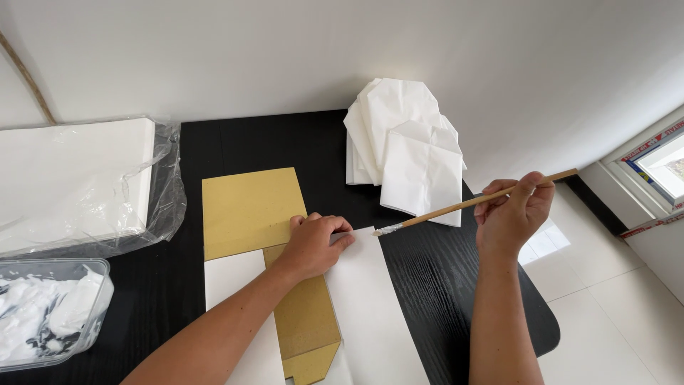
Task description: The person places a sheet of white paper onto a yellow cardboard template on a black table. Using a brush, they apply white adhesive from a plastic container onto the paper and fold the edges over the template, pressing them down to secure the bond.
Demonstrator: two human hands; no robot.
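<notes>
- Black wood-grain table (442,278) against a white wall; pale floor tiles at lower right.
- Left hand (313,242) curled, pressing down the white paper sheet (370,314) over gold card (246,210), mid-frame.
- Right hand (511,214) pinches a wooden-handled brush (470,204), its bristle tip hovering at the sheet's upper corner.
- Paper looks thin, light and floppy; best pinned flat, lifted by an edge.
- Clear plastic tub (103,274), lower left, holds white paste.
- Folded white papers (410,142) stacked at upper centre.
</notes>
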